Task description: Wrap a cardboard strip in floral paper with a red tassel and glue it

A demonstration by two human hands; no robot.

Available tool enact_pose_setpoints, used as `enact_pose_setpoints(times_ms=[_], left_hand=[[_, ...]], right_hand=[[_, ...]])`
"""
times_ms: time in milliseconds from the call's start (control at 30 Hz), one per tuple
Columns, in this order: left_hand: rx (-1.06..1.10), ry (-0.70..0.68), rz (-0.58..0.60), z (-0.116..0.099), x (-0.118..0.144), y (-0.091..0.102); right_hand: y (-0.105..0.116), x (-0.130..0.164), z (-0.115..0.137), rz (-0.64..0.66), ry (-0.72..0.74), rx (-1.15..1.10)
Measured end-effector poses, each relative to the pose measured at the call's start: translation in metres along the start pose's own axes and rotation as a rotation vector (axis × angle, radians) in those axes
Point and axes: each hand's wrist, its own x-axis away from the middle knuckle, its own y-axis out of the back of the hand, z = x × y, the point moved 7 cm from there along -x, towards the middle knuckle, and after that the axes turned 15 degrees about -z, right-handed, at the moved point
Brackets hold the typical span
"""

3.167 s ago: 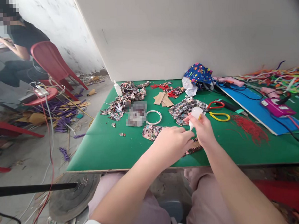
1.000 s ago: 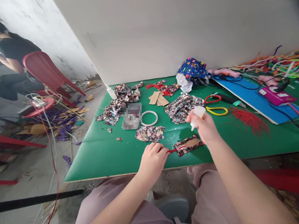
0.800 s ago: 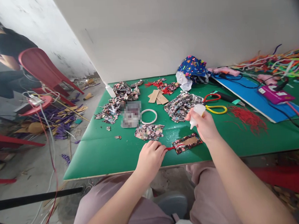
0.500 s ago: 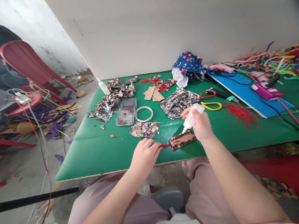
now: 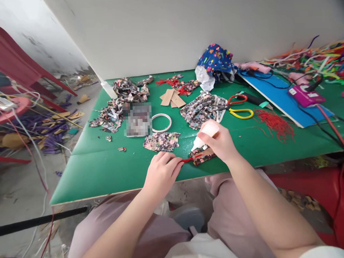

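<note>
My right hand (image 5: 222, 144) grips a small white glue bottle (image 5: 206, 132), tilted down with its nozzle touching a floral fabric piece backed with brown card (image 5: 201, 157) near the front of the green table (image 5: 105, 173). My left hand (image 5: 161, 173) pinches a red cord (image 5: 187, 159) that lies on the left end of that piece. My right hand hides part of the card.
Further back lie a floral patch (image 5: 161, 141), a white tape ring (image 5: 161, 123), a heap of floral fabric (image 5: 201, 109), card pieces (image 5: 170, 99), scissors (image 5: 239, 107), red threads (image 5: 274, 123), a blue board (image 5: 276, 98) and a pink device (image 5: 306, 97) with cables. Red chairs stand left.
My right hand has lowered the glue bottle from above the table down onto the fabric piece. My left hand keeps hold of the red cord. The view has shifted right and down.
</note>
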Motion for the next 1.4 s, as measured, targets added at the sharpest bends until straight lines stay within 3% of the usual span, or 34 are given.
enact_pose_setpoints(times_ms=[367,633,1400], left_hand=[[0.039,-0.062,-0.070,-0.016,0.003,-0.004],[0.120,-0.132,-0.063,-0.028,0.008,-0.006],[0.137,-0.116,-0.068,-0.026,0.011,-0.008]], right_hand=[[0.004,0.003,0.001,-0.124,0.036,0.116],[-0.002,0.006,-0.004,-0.104,0.050,0.138],[-0.002,0.007,-0.010,-0.066,0.038,0.209]])
